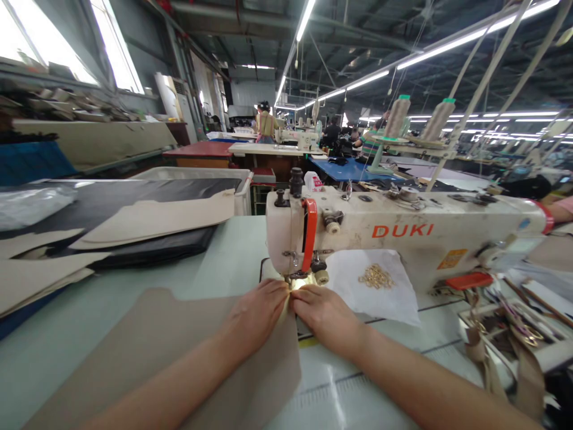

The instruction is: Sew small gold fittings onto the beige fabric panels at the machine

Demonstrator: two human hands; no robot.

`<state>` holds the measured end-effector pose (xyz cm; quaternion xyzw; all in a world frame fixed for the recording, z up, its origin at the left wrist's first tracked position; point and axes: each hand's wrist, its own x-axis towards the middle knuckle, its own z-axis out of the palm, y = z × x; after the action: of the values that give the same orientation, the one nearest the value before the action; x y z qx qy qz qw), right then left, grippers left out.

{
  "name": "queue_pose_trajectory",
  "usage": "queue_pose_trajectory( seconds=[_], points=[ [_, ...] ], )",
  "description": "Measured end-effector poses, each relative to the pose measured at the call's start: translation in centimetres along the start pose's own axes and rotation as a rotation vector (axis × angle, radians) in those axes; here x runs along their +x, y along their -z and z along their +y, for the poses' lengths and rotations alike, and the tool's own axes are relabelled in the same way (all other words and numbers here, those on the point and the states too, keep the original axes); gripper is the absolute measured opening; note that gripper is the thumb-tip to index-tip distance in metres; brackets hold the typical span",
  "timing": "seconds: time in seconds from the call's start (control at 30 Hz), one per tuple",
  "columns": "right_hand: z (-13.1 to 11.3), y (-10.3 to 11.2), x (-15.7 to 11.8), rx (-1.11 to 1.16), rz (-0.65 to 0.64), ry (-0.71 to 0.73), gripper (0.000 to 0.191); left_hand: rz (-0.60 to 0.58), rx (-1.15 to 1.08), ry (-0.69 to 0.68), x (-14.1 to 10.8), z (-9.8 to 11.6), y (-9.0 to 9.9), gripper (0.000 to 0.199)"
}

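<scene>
A large beige-grey panel [179,340] lies on the pale green table, its upper right edge under the needle area of the white sewing machine [349,221]. On that edge, just left of the needle, my left hand [262,310] presses with its fingers together. My right hand [324,313] is right of the needle, fingers bent and pinched at the same edge. The fingertips of both hands nearly meet under the lit machine head, and the exact bit between them is hidden. Gold-coloured metal rings [376,276] rest on a white sheet [403,298] behind my right hand.
Beige cut pieces [156,221] lie on black material [188,245] at the left. An open box [537,352] with straps and small tools stands at the right. Thread cones [397,117] rise behind the machine. People sit farther back.
</scene>
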<state>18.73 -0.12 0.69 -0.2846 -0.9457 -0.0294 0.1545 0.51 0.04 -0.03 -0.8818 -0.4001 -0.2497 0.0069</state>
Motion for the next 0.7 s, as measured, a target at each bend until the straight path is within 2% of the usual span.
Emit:
queue_pose_trajectory(
  seconds=[0.43, 0.7],
  points=[
    [-0.16, 0.09, 0.19, -0.017, -0.007, -0.005, 0.005, -0.017, -0.006, 0.016, 0.06, -0.11, -0.13, 0.023],
    [-0.77, 0.22, -0.73, 0.001, 0.050, -0.002, 0.009, -0.012, 0.020, 0.031, -0.29, 0.22, 0.11, 0.024]
  ],
)
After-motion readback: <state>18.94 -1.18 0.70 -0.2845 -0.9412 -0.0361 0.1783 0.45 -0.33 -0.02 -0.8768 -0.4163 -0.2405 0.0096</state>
